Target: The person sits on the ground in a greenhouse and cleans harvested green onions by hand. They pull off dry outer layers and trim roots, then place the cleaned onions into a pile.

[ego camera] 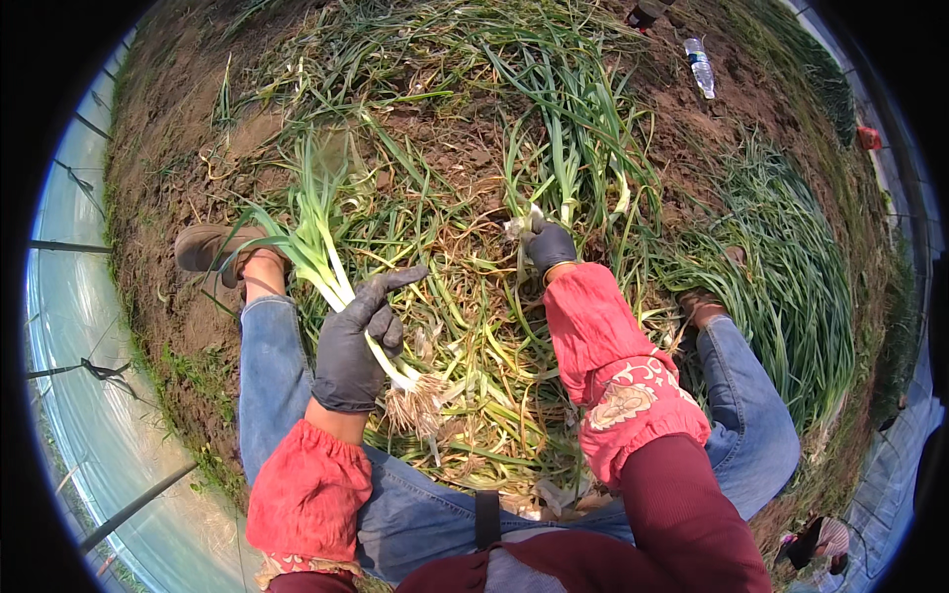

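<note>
My left hand [361,337], in a dark glove, is closed around several green garlic or leek plants [326,256]. Their leaves point up and away from me, while the pale stems end in a brown root tuft [415,404] below the palm. The index finger sticks out to the right. My right hand [550,244], gloved too, reaches forward with curled fingers at the near end of a heap of the same plants [574,141]. Whitish scraps of sheath [517,227] show at its fingertips; whether it grips them is unclear.
Stripped leaves [474,363] cover the soil between my legs. A large pile of long green plants [778,289] lies at my right leg. Farther off lies a plastic bottle [700,68] near a dark bottle [647,13]. Plastic sheeting [81,289] stands along the left. A person [815,540] is at lower right.
</note>
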